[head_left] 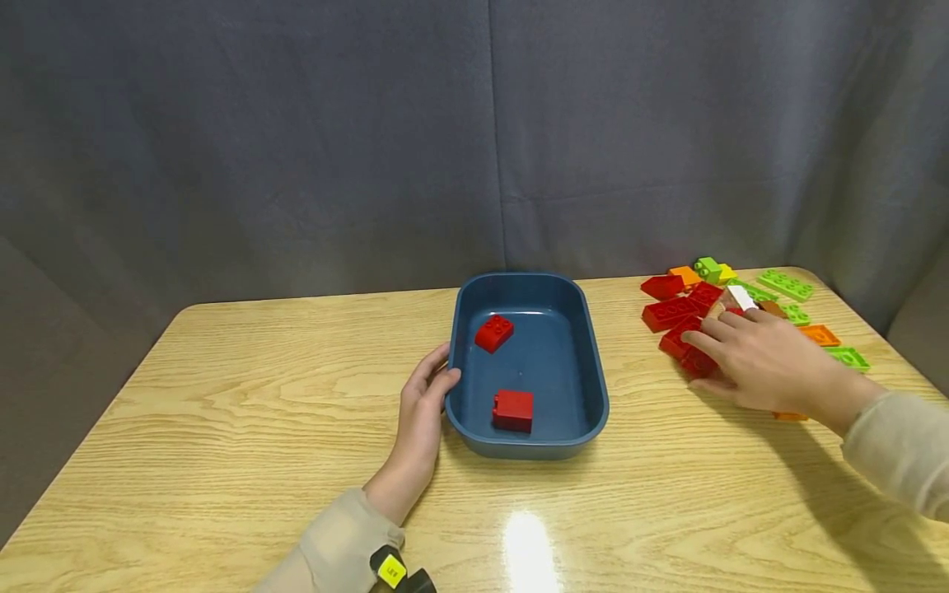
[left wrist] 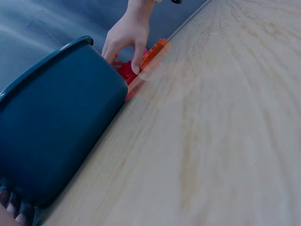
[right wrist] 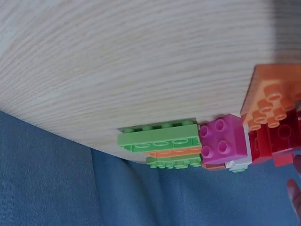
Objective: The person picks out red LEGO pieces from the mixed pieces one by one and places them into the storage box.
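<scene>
A dark blue plastic bin [head_left: 528, 449] stands mid-table with two red toy bricks inside: a sloped one [head_left: 494, 333] and a block [head_left: 513, 411]. My left hand [head_left: 418, 412] holds the bin's left side, thumb at the rim and fingers along the outer wall; the bin partly hides them. On the right, my right hand [head_left: 771, 362] reaches over a pile of bricks, with bent, spread fingers about a red brick [head_left: 697, 362]. Whether the fingertips press it is partly hidden. Only fingertips [right wrist: 295, 193] of this hand show in the right wrist view.
Around the right hand lie more red bricks [head_left: 667, 313], a white one [head_left: 741, 296], green plates [head_left: 786, 285] and orange pieces [head_left: 820, 335]. A magenta brick [right wrist: 223, 141] shows in the right wrist view. A grey curtain [head_left: 356, 148] hangs behind the wooden table [head_left: 222, 428].
</scene>
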A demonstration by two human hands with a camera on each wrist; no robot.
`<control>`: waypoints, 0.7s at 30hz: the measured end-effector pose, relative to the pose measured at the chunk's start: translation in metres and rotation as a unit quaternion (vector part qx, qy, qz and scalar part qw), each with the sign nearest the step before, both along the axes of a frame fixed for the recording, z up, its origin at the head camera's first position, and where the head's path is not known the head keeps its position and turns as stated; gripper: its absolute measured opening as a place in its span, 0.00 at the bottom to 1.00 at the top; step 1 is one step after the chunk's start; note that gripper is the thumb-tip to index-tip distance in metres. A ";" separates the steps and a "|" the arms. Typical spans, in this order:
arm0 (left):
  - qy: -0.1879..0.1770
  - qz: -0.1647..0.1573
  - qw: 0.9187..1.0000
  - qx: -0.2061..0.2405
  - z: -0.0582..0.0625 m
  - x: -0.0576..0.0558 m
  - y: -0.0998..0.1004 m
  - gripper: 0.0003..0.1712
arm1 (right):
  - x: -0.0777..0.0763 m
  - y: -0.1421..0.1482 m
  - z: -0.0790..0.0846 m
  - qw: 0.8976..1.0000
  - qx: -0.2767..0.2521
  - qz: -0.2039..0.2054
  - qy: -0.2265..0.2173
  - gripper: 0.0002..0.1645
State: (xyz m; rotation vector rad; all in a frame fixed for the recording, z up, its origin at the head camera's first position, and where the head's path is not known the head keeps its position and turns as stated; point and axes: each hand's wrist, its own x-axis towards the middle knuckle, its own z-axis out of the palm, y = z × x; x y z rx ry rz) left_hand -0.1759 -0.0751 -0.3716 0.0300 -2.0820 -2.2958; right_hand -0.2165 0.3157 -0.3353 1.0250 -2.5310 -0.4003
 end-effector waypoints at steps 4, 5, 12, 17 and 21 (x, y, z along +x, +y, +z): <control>-0.001 -0.001 1.000 -0.002 0.000 0.000 0.000 0.27 | 0.000 0.001 -0.003 1.000 -0.004 0.000 -0.006 0.33; 0.000 -0.001 1.000 -0.002 0.000 0.000 0.000 0.27 | 0.000 0.001 -0.004 1.000 -0.006 0.000 -0.005 0.33; -0.001 -0.001 1.000 -0.007 0.000 0.000 -0.001 0.27 | -0.001 0.002 -0.008 1.000 -0.014 0.005 -0.003 0.31; 0.000 -0.002 1.000 -0.006 0.000 0.001 0.000 0.27 | 0.001 0.001 -0.009 1.000 -0.016 0.008 0.003 0.31; 0.004 -0.002 1.000 -0.006 0.000 0.002 -0.001 0.27 | 0.003 0.000 -0.009 1.000 -0.013 0.009 0.004 0.32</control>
